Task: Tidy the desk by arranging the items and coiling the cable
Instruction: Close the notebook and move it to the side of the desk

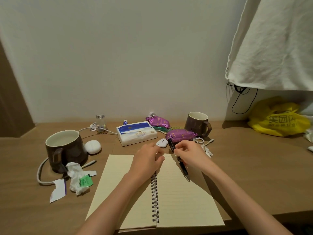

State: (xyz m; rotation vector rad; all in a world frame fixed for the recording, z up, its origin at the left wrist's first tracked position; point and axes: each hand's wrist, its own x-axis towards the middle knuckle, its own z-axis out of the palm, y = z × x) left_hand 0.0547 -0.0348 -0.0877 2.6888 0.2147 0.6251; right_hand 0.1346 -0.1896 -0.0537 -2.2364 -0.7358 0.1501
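An open spiral notebook (184, 199) lies on the wooden desk (245, 167) in front of me. My right hand (191, 154) grips a black pen (183, 168) above the notebook's top right corner. My left hand (147, 159) rests on the notebook's top edge near the spine, fingers loosely curled; nothing shows in it. A white cable (39, 175) loops around the near brown mug (65, 150) at left. A second, thinner white cable (202, 141) lies tangled just beyond my right hand.
A tissue pack (137, 133), two purple snack packets (181, 135), a far brown mug (197, 123), a small jar (100, 122), a white case (92, 146) and crumpled paper scraps (76, 180) lie around. A yellow bag (277, 119) sits far right under hanging cloth.
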